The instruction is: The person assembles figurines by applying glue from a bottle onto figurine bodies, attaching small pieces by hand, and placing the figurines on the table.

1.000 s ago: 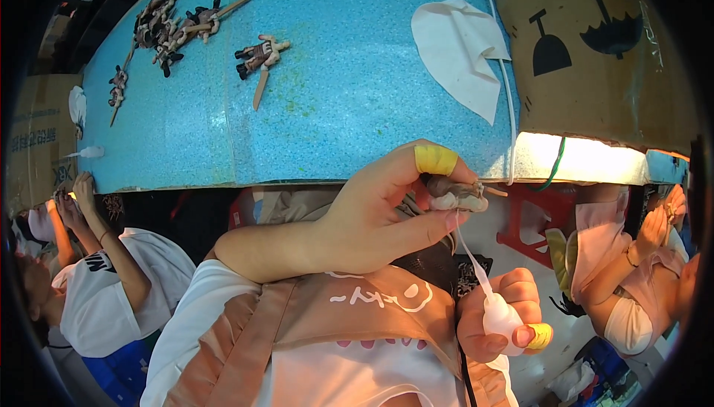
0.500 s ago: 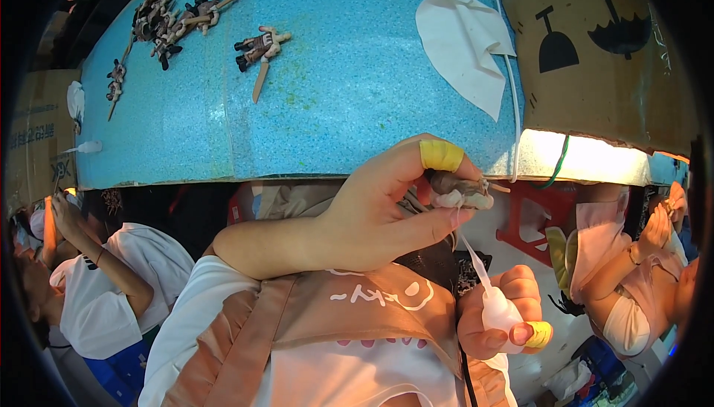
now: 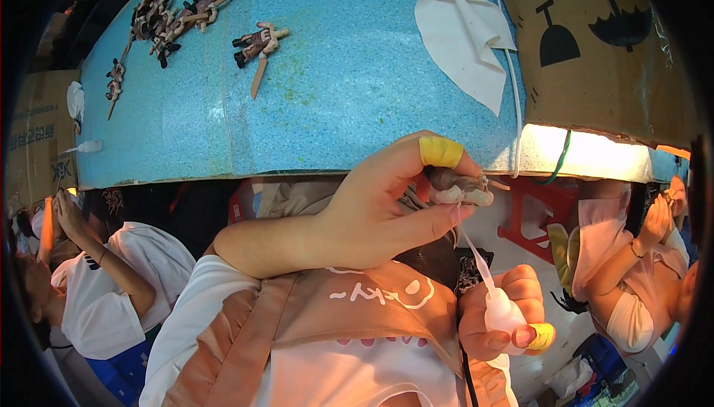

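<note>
My left hand pinches a small brown and cream figurine, held just off the front edge of the blue table. Yellow tape wraps its index finger. In my right hand, lower and to the right, is a white squeeze bottle with a long thin nozzle. The nozzle points up and its tip meets the figurine's underside near my left thumb; whether it touches cannot be made out. Yellow tape also covers my right thumb. Part of the figurine is hidden by my left fingers.
On the blue table lie a single figurine on a stick and a pile of similar figurines. A white cloth and white cable lie at right by a cardboard box. Co-workers sit on both sides; a red stool stands below.
Almost nothing differs. The view has shifted very slightly, and both hands keep nearly the same pose on the figurine and the squeeze bottle.
</note>
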Motion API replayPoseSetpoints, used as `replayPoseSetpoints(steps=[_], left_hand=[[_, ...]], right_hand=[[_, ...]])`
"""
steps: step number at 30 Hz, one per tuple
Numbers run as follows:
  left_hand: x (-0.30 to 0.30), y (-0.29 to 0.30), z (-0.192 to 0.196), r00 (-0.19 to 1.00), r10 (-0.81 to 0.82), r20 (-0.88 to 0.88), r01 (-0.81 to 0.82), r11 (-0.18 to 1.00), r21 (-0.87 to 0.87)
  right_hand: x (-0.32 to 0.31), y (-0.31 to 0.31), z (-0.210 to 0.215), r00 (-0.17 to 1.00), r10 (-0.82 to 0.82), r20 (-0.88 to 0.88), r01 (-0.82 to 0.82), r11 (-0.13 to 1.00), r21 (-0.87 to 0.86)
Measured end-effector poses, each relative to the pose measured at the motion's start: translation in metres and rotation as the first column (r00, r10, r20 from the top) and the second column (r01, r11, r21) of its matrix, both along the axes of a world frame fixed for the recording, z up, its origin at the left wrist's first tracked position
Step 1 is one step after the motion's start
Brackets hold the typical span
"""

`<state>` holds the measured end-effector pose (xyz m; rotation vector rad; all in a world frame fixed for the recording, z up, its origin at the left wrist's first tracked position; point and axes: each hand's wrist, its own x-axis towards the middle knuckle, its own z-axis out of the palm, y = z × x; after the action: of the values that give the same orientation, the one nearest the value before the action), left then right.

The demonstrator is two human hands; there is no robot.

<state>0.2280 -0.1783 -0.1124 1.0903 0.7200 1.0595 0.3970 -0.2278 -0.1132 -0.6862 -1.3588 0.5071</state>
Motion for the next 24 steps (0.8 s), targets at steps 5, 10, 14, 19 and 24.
replayPoseSetpoints(steps=[5,10,14,19,24], left_hand=[[-0.0011,-0.0006,-0.0003,1.000,-0.011,-0.011,0.012,1.000,0.016],[0.0004,-0.0009,-0.0009,1.000,-0.005,0.012,0.005,1.000,0.009],[-0.0002,-0.0002,-0.0016,1.000,-0.009,-0.009,0.009,1.000,0.022],[0.0001,-0.0002,-0.0015,1.000,-0.012,-0.009,0.012,1.000,0.017],[-0.0006,0.0006,-0.0001,1.000,-0.015,-0.026,0.016,0.999,0.028]], right_hand=[[-0.0021,-0.0012,-0.0014,1.000,-0.003,0.007,0.003,1.000,-0.015],[-0.0020,-0.0025,-0.0008,1.000,-0.011,0.017,0.011,0.999,-0.033],[0.0010,-0.0019,-0.0007,1.000,-0.005,0.006,0.005,1.000,-0.022],[-0.0033,0.0043,0.0034,0.995,-0.098,-0.032,0.097,0.995,-0.011],[0.0019,0.0011,-0.0013,0.999,-0.022,-0.030,0.021,0.999,-0.033]])
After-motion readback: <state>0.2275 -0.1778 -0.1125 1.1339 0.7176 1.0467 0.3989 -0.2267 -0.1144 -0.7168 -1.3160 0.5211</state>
